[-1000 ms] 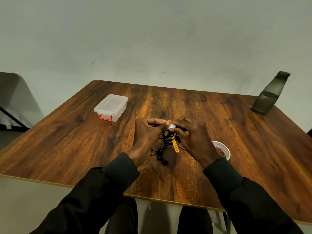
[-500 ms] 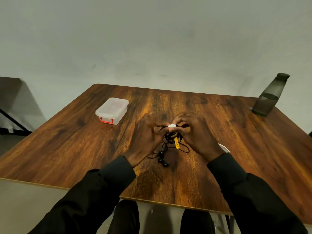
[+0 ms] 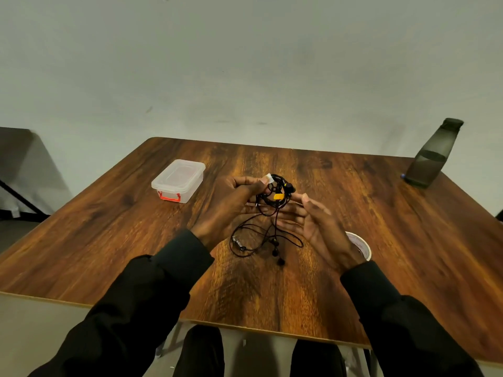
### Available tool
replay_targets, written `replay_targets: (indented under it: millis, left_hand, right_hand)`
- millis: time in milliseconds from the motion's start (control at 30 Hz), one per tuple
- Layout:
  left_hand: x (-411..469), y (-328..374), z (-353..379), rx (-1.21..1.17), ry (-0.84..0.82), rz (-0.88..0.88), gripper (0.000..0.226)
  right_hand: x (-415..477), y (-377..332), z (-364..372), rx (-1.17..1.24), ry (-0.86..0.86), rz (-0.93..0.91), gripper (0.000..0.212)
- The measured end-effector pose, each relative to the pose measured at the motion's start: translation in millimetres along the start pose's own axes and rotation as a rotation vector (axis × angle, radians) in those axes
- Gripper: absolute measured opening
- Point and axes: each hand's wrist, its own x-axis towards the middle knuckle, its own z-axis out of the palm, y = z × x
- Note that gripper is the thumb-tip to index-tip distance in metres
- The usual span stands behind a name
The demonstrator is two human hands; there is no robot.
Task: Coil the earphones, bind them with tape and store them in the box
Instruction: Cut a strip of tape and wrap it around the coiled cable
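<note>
Binding looks half done: the left hand [image 3: 231,208] pinches the coiled top of the earphones [image 3: 275,194], a white bit of tape [image 3: 268,177] at its fingertips, while loose loops hang below the pinch toward the table [image 3: 381,213]. The right hand [image 3: 315,227] is spread with straight fingers, its fingertips touching the coil beside a yellow tab [image 3: 279,196]. Next, I judge, the slack needs winding in and the tape pressing round, before the closed box [image 3: 178,180] left of the grip.

box [image 3: 178,180] left on table [image 3: 408,240], earphones [image 3: 272,208] centre, tape roll [image 3: 360,244] right, bottle [image 3: 432,156] far right corner
</note>
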Motion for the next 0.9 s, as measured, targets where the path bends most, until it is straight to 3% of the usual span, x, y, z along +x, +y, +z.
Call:
replay_targets:
  millis: [100,300,467,900]
  left_hand:
    - [4.3,2.0,0.5,-0.020,0.007,-0.008,0.028]
    - [8.4,2.3,5.7,-0.133,0.039,-0.060,0.018]
    - [10.7,-4.2,1.9,-0.297,0.094,-0.133,0.020]
    - [9.1,1.9,-2.7,-0.414,0.072,-0.092,0.026]
  right_hand:
    - [-3.0,5.5,2.8,-0.069,-0.046,0.014,0.041]
    - [-6.0,19.9,0.2,-0.609,-0.037,-0.137,0.025]
    - [-6.6,17.1,-4.4,-0.570,0.054,-0.148,0.017]
    - [-3.6,13.1,-7.3,-0.513,-0.006,-0.114,0.020]
